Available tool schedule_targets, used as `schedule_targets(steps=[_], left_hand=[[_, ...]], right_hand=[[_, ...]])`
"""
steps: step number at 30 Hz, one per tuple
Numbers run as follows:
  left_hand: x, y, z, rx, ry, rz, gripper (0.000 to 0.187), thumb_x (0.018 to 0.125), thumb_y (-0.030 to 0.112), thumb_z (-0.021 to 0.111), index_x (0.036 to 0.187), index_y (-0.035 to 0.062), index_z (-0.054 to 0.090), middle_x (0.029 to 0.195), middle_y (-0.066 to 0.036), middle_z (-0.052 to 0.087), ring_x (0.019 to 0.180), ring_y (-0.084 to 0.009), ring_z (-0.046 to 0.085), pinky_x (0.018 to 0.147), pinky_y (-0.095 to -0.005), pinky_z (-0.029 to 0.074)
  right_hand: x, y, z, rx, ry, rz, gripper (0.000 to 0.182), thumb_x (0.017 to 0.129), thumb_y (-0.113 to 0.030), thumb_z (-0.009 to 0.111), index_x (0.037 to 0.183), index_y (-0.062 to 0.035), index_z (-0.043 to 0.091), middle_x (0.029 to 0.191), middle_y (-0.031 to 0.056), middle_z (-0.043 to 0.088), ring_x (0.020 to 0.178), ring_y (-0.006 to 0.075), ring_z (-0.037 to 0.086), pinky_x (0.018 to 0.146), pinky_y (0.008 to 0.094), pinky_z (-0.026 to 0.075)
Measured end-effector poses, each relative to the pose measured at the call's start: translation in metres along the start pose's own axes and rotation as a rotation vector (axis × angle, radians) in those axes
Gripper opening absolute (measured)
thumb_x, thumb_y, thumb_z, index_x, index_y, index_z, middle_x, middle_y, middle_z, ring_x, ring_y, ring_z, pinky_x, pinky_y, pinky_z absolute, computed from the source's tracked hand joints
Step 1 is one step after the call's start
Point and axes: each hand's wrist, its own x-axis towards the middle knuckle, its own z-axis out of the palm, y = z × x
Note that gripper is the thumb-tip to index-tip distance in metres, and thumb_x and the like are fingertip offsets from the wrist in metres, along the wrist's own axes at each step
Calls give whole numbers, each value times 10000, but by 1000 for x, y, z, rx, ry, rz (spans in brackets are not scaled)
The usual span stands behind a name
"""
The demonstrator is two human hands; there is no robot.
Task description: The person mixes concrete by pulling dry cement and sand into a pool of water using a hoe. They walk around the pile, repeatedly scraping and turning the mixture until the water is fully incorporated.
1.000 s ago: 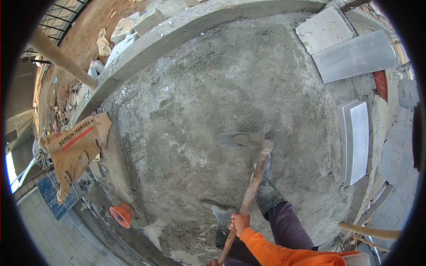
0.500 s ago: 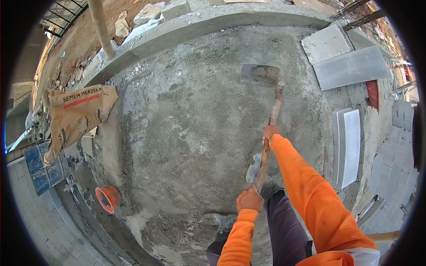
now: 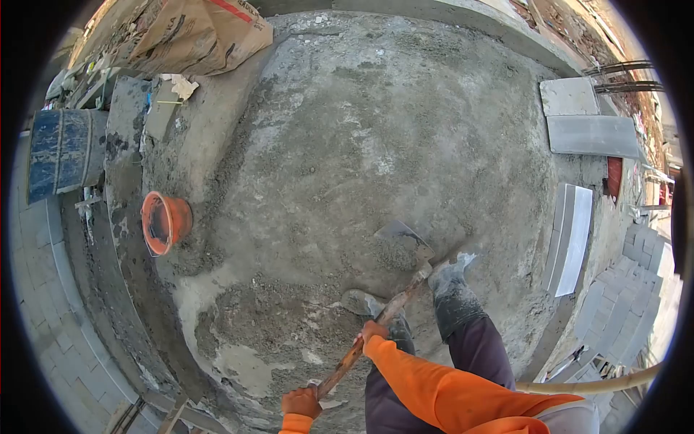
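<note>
The grey cement floor point(image 3: 448, 152) takes up most of the scene, rough and dark at the near left, with smoother pale patches there. Paving point(image 3: 43, 296) runs down the left side. A low wall point(image 3: 455, 16) bounds the far side. At the far left a brown paper bag point(image 3: 199, 40) lies crumpled at the floor's edge.

The hoe point(image 3: 391, 309) slants across the near middle, its blade point(image 3: 409, 237) at the far end, its handle coming back toward the near left. The blade is low over the floor, just left of the right boot point(image 3: 455, 289); whether its edge touches, I cannot tell. The left boot point(image 3: 361, 302) is close by, on the near side of the blade.

A blue drum point(image 3: 61, 155) lies on the left. Pale blocks point(image 3: 571, 239) rest along the right side, with others point(image 3: 591, 135) farther off. An orange bucket point(image 3: 183, 217) sits tilted on the left.

Both hands grip the handle, fingers curled around the wood: the right hand point(image 3: 373, 332) partway along, the left hand point(image 3: 301, 402) at the near end.
</note>
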Motion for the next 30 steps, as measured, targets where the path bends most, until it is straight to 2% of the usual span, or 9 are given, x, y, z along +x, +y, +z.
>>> schedule_targets(steps=[4, 7, 9, 11, 14, 18, 21, 26, 30], left_hand=[[-62, -48, 49, -83, 176, -108, 128, 744, 210, 614, 851, 142, 630, 702, -93, 677, 657, -324, 680, 596, -453, 529], [-126, -40, 141, -161, 554, -62, 281, 790, 243, 601, 1044, 124, 583, 713, -117, 632, 605, -333, 628, 552, -468, 525], [-136, -11, 132, -361, 226, -217, 307, 792, 237, 596, 1073, 116, 577, 718, -110, 638, 609, -327, 635, 537, -463, 526], [-93, 21, 171, -476, 277, -199, 351, 792, 239, 593, 1120, 118, 568, 732, -113, 650, 623, -321, 648, 533, -463, 528], [-11, 60, 56, -680, 520, -209, 173, 652, 141, 676, 781, 111, 565, 688, -109, 645, 624, -310, 664, 550, -434, 527], [96, 70, -88, -860, 820, -112, 203, 721, 141, 670, 904, 98, 591, 781, -137, 665, 736, -335, 660, 638, -452, 523], [150, 78, -176, -984, 739, -177, 288, 731, 148, 652, 1017, 128, 619, 873, -146, 682, 806, -356, 658, 731, -458, 525], [136, 79, -129, -1140, 435, -236, 410, 724, 188, 640, 1132, 154, 632, 951, -166, 691, 886, -348, 661, 823, -436, 507], [51, 91, -3, -1051, 373, -367, 196, 727, 231, 622, 909, 164, 645, 794, -110, 698, 760, -348, 675, 708, -430, 524]], right_hand=[[-26, 90, 11, 13, 3, 118, 45, 866, -45, 496, 860, -2, 488, 625, 108, 473, 507, 234, 499, 458, 431, 448], [-54, 126, 3, -155, -64, 46, 61, 848, -26, 527, 799, -16, 492, 607, 80, 460, 481, 216, 486, 447, 413, 437], [-65, 116, -4, -295, -105, -52, 107, 834, -25, 557, 751, -22, 489, 594, 65, 451, 459, 202, 473, 438, 400, 428], [-79, 64, 16, -305, -174, -189, 136, 807, -22, 569, 709, -32, 476, 578, 59, 445, 435, 186, 460, 410, 374, 417], [-101, -51, 84, -338, -329, -442, 133, 799, -41, 549, 702, -46, 460, 566, 48, 422, 422, 173, 433, 386, 342, 399], [-99, -210, 212, -401, -411, -711, 111, 835, -81, 574, 869, -22, 486, 635, 60, 480, 456, 155, 469, 387, 340, 434], [-95, -282, 281, -533, -420, -921, 134, 845, -98, 571, 894, 10, 509, 662, 84, 524, 487, 172, 519, 389, 344, 455], [-57, -226, 266, -826, -228, -776, 211, 854, -82, 545, 956, 87, 474, 653, 157, 530, 430, 232, 513, 363, 374, 456], [-30, -83, 166, -980, 27, -746, 381, 811, -31, 561, 1115, 105, 377, 744, 231, 570, 412, 314, 554, 330, 417, 465]])
